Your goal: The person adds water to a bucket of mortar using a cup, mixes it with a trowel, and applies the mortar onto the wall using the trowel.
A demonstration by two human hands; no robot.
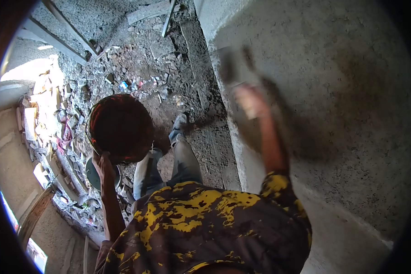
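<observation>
My left hand (104, 170) grips the near rim of a round, dark bucket (121, 123) with reddish-orange streaks on its inner wall. Its mouth faces up towards me, and the inside is too dark to make out its contents. On the right, my right hand (252, 100) is raised in front of the rough grey wall (351, 132), closed round a tool smeared by motion. The tool's flat dark blade (227, 65) looks like a trowel's; whether it touches the wall I cannot tell.
Behind the held bucket, another round container (96, 176) stands on the ground. Rubble and broken blocks (73, 118) cover the left side. Timber planks (55, 39) lean at the far left. My feet (180, 122) stand on a dirt strip beside the wall.
</observation>
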